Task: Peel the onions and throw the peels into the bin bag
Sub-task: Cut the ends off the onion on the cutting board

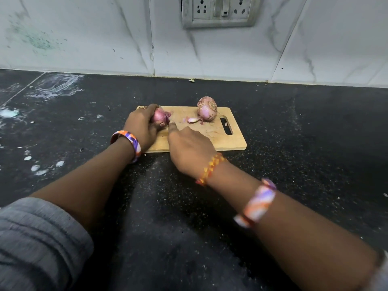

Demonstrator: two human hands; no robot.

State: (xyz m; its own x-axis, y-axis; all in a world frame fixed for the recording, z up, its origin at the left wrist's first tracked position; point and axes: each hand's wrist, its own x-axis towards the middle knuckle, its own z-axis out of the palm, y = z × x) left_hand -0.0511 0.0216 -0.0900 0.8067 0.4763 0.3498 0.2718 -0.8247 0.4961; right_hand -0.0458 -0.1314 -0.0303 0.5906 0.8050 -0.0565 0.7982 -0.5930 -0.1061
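Now, left hand (141, 128) cupping glossy round onion (160, 118), right hand (189, 150) pinching its papery skin, wooden board (222, 141)

Single view, head-worn wide-angle camera. Looks forward and steeply down over a black speckled countertop (294, 143) toward the tiled wall (84, 38). Wooden chopping board (231, 139) sits mid-frame at arm's reach; both forearms enter from the bottom edge. Wall socket plate (218, 23) cut off at top. Edges bowed by lens.
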